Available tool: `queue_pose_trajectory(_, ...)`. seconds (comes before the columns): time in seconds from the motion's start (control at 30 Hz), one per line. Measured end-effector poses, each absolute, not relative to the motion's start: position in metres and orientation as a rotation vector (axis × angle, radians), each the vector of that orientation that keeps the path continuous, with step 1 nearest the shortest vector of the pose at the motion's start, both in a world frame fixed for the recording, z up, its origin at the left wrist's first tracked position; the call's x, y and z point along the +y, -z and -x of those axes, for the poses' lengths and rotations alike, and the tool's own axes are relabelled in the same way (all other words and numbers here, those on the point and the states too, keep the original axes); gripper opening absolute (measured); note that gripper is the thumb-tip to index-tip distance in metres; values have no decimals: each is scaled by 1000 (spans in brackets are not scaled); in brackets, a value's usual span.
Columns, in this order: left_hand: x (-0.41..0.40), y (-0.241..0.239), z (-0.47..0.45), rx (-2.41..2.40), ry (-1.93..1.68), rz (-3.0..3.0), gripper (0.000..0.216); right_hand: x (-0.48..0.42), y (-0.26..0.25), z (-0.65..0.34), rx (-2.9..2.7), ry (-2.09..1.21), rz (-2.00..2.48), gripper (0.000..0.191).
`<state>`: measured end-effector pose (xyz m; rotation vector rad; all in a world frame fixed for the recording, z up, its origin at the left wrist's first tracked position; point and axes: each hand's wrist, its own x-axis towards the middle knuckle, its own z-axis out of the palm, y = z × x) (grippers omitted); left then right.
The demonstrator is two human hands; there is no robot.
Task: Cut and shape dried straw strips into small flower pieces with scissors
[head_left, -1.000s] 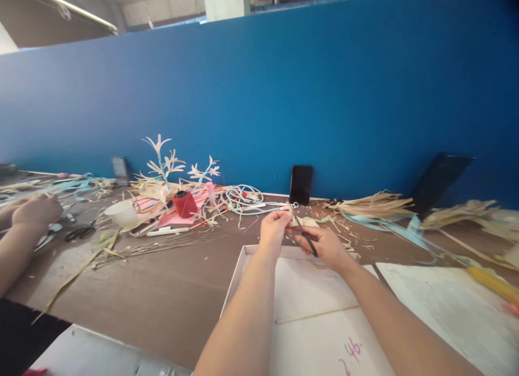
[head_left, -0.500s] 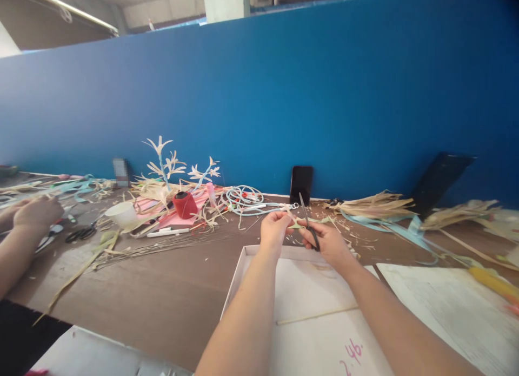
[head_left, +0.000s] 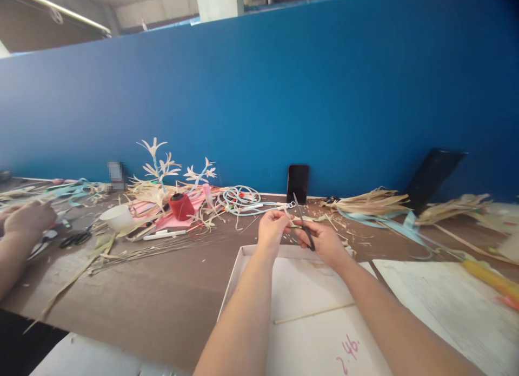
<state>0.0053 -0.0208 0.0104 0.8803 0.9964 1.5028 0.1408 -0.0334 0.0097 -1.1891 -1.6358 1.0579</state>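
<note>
My left hand (head_left: 271, 232) is closed, thumb and fingers pinching a thin pale-green strip (head_left: 297, 223) that looks like dried leaf. Its far end reaches toward my right hand (head_left: 326, 243), which is wrapped round dark-handled scissors (head_left: 310, 238). The scissor blades point up and away, just right of my left fingertips. Whether they are parted is too small to tell. Both hands hover over the far edge of a white box lid (head_left: 312, 284), on which a thin straw-coloured stick (head_left: 314, 313) lies.
Behind my hands a black phone (head_left: 297, 182) leans on the blue partition (head_left: 259, 105). Left of it lie coiled pale-blue cords (head_left: 239, 197), a red spool (head_left: 181, 206), straw flowers (head_left: 156, 159) and a white bowl (head_left: 117, 217). At far left are a co-worker's hands (head_left: 30, 222). Printed paper (head_left: 446, 300) lies right.
The view has shifted slightly, so the scene sits a little further left. My hands keep nearly the same pose, with the strip and scissors still held.
</note>
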Motion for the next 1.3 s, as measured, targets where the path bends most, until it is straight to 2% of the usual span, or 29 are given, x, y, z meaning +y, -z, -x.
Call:
queue_pose_trajectory(0.3, -22, -13, -5, 960, -1501, -861, 35, -34, -10, -143, -1651, -1095, 1147, 51)
queue_pose_trajectory(0.53, -22, -14, -4, 988, -1511, -845, 22, -33, -7, -145, -1653, -1190, 1081, 53)
queue_pose_trajectory(1.3, -21, -12, -3, 1013, -1457, -916, 23, -35, -11, -148, -1738, -1211, 1052, 47)
